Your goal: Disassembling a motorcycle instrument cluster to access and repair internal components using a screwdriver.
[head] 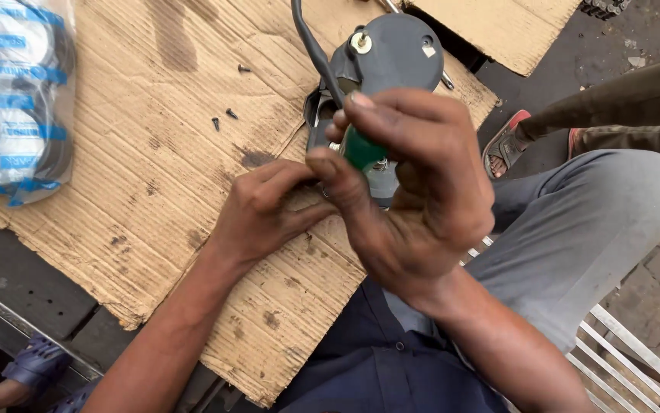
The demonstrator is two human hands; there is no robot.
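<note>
Cardboard sheet [154, 176]; right hand [414, 183] grips green-handled screwdriver [362, 149] over grey housing [391, 57].

Bare cardboard [154, 191] is lying open left of the left hand [265, 206], leaving room to pass. Three small screws [226, 115] are sitting farther up, and a plastic bag of rings [12, 99] is blocking the far left edge.
</note>
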